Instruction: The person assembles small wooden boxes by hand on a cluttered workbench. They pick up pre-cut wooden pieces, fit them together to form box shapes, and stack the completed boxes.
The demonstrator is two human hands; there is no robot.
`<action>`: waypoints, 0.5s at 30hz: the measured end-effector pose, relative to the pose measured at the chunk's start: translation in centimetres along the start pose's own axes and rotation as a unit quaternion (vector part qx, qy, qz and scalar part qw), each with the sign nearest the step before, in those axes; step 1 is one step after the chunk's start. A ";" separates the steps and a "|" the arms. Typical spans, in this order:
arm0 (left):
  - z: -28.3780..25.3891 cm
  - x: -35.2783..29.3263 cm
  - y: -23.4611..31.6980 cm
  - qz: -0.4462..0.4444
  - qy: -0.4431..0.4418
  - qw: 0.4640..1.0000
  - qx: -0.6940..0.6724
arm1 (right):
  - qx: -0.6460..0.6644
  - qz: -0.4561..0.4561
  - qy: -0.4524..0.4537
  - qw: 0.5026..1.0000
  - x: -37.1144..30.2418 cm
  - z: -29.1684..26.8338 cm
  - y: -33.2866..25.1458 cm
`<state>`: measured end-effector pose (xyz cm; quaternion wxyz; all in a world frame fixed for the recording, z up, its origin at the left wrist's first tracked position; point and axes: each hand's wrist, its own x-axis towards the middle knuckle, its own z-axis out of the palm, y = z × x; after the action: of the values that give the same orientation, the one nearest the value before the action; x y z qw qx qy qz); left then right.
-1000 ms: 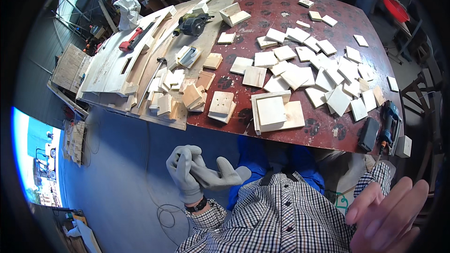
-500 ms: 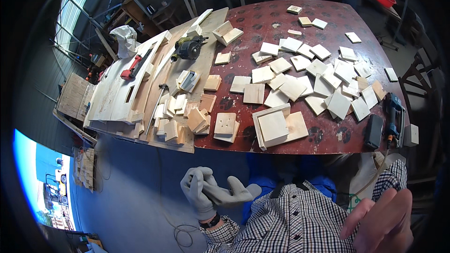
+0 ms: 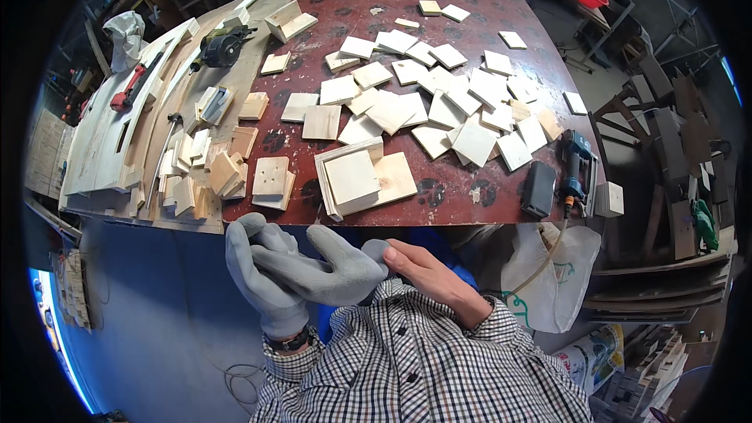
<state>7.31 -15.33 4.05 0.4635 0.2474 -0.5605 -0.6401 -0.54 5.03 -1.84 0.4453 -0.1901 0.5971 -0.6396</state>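
My left hand (image 3: 262, 278) wears a grey work glove, with a dark band at the wrist. Its fingers are closed round a second, loose grey work glove (image 3: 333, 270), whose thumb sticks up. Bare, my right hand (image 3: 427, 270) grips the cuff of that loose glove at its right end. The thumb lies on the cuff, while the other right fingers are partly hidden. Both hands are in front of my checked shirt, just below the near edge of the dark red table (image 3: 462, 207).
Many thin square wood pieces (image 3: 392, 113) lie scattered across the table. At its near edge stand small stacked boards (image 3: 352, 180). A pneumatic nailer (image 3: 576, 164) with a hose and a black box (image 3: 539, 188) lie right; a hammer (image 3: 174, 119), red tool (image 3: 129, 94) and power tool (image 3: 223, 45) lie left.
My bare right hand has come in from the lower right and taken hold of the loose glove's cuff. The view has turned, so the table sits further left.
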 end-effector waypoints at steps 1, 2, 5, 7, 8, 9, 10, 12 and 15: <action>-0.1 0.4 0.7 -0.110 -0.039 0.991 -0.069 | 0.046 -0.021 0.021 0.998 0.0 0.7 -0.5; 0.3 0.2 0.3 -0.086 -0.048 0.994 -0.048 | 0.091 -0.044 0.041 0.994 -0.2 0.9 -0.9; -0.4 1.0 -2.0 0.075 -0.080 0.991 0.072 | -0.102 -0.132 0.177 0.970 -0.3 -0.5 -0.2; -0.6 1.9 -3.5 0.327 -0.090 0.911 0.237 | -0.074 -0.116 0.230 0.963 -0.9 -1.0 -0.2; -1.0 1.8 -3.6 0.342 -0.115 0.895 0.263 | 0.071 -0.117 0.199 0.970 -1.4 -1.2 -0.7; -1.2 1.7 -3.9 0.358 -0.141 0.878 0.286 | 0.138 -0.136 0.193 0.962 -1.8 -1.8 -0.5; -1.5 1.6 -4.1 0.374 -0.166 0.860 0.306 | 0.204 -0.155 0.184 0.949 -2.1 -2.4 -0.3; -1.1 0.5 -4.7 0.072 -0.202 0.970 0.112 | 0.331 -0.179 0.125 0.918 -2.6 -3.4 -0.2; 0.9 -0.5 -3.7 -0.100 -0.166 0.981 0.026 | 0.386 -0.196 0.101 0.896 -2.8 -3.4 -1.1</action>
<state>5.60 -14.62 0.64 0.2909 0.2042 -0.6187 -0.7006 -2.09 9.18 -0.76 0.2864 -0.0510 0.2952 -0.9101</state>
